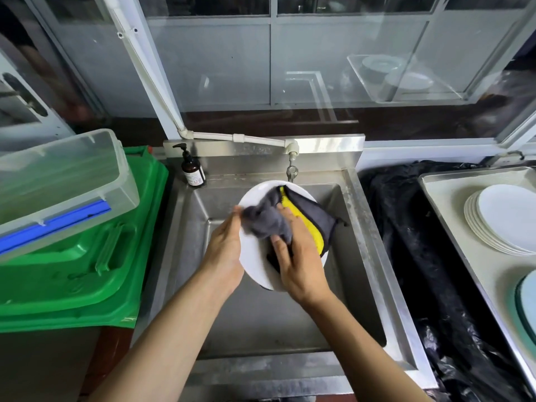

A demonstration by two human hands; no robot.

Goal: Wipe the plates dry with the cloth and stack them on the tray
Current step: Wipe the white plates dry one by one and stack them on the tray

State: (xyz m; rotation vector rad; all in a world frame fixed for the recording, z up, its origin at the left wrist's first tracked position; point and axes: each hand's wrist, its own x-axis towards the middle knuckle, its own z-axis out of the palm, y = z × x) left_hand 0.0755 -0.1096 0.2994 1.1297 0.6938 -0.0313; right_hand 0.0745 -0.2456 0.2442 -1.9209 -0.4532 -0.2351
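Over the steel sink I hold a white plate [255, 262], tilted toward me. My left hand [224, 250] grips its left rim, thumb on the face. My right hand [298, 256] grips a grey and yellow cloth [290, 219] and presses it against the plate's face. The cloth covers most of the plate's upper right part. On the right a beige tray [452, 210] carries a stack of white plates [504, 221].
The sink [261, 323] has a tap [292, 169] at its back and a brown soap bottle [193, 171] at the back left corner. A green bin lid [87, 256] with a clear plastic box [58, 184] lies left. Black plastic sheeting [420, 256] separates sink and tray.
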